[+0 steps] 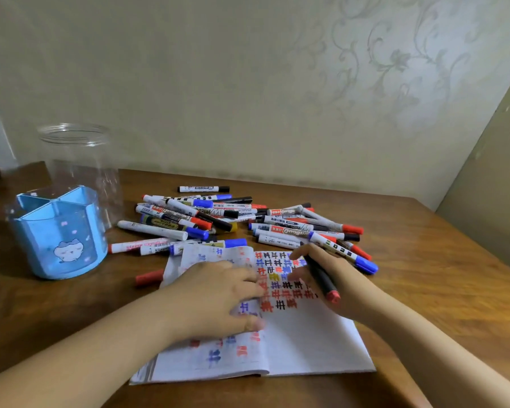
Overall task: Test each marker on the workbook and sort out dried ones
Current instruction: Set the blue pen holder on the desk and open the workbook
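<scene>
A person's 2 bare hands work over an open workbook (306, 346) lying at lower centre of the frame on a wooden table (442, 260). The left hand (218, 298) rests flat on the left page, fingers straight and slightly spread, tips pressing near the book's fold. The right hand (333, 278) pinches a black marker (321, 278) between thumb and fingers, its red end pointing toward the lower right of the frame and its other end over the right page, where rows of red, blue and black test marks fill the upper part. A loose pile of markers (233, 216) with red, blue and black caps spreads across the table just above the workbook, at centre frame. A single red cap (149, 277) lies just left of the book. At left stands a blue pen holder (59, 237) with a cartoon figure, and behind it a clear plastic jar (77, 160), upright.
</scene>
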`<action>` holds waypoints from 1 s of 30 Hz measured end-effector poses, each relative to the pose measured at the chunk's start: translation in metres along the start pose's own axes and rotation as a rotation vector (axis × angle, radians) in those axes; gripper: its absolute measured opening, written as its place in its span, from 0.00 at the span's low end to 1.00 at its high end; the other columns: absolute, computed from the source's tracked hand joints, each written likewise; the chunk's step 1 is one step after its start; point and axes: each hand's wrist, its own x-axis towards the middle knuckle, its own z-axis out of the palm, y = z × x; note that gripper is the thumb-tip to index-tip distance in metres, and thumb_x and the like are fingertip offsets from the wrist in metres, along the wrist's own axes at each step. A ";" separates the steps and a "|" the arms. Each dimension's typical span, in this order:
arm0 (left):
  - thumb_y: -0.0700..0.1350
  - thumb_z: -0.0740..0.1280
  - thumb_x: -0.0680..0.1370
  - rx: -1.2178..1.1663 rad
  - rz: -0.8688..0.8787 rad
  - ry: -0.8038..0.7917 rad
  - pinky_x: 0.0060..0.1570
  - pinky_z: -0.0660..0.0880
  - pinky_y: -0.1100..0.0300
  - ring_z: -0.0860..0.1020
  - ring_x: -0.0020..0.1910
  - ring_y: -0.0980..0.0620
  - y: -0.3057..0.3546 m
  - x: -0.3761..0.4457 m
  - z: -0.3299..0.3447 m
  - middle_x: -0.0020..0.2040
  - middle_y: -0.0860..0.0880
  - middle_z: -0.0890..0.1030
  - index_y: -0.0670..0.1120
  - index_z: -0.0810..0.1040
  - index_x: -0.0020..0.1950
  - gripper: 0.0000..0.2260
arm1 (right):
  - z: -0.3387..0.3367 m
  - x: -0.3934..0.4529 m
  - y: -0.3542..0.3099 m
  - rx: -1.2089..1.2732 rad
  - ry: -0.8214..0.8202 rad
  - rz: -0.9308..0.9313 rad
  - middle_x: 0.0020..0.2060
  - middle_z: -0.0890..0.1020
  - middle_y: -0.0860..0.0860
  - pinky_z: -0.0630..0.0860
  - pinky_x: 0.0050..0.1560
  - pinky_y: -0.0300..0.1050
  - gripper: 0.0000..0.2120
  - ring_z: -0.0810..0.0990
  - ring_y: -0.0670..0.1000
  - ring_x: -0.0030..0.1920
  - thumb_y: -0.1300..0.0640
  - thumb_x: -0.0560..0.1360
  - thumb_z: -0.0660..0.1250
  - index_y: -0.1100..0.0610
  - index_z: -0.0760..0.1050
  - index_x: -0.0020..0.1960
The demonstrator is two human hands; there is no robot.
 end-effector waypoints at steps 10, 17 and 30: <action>0.58 0.61 0.77 -0.264 0.032 -0.012 0.59 0.56 0.77 0.62 0.65 0.65 0.000 0.005 0.011 0.69 0.61 0.66 0.57 0.70 0.68 0.19 | -0.012 -0.017 0.026 0.034 -0.263 0.138 0.59 0.71 0.32 0.70 0.60 0.32 0.30 0.73 0.39 0.59 0.47 0.65 0.77 0.32 0.63 0.57; 0.69 0.60 0.70 -0.282 -0.028 -0.207 0.65 0.51 0.67 0.50 0.65 0.70 -0.001 -0.008 0.009 0.73 0.69 0.46 0.66 0.56 0.72 0.31 | -0.010 -0.031 0.015 -0.130 -0.459 0.203 0.64 0.68 0.44 0.70 0.64 0.52 0.39 0.68 0.49 0.64 0.38 0.59 0.77 0.31 0.54 0.60; 0.58 0.58 0.78 -0.190 0.046 -0.015 0.65 0.63 0.65 0.66 0.66 0.63 -0.008 0.011 0.006 0.69 0.61 0.68 0.57 0.70 0.68 0.19 | -0.010 -0.024 -0.022 0.598 0.173 0.196 0.30 0.82 0.54 0.77 0.39 0.45 0.15 0.82 0.51 0.34 0.41 0.74 0.58 0.52 0.74 0.47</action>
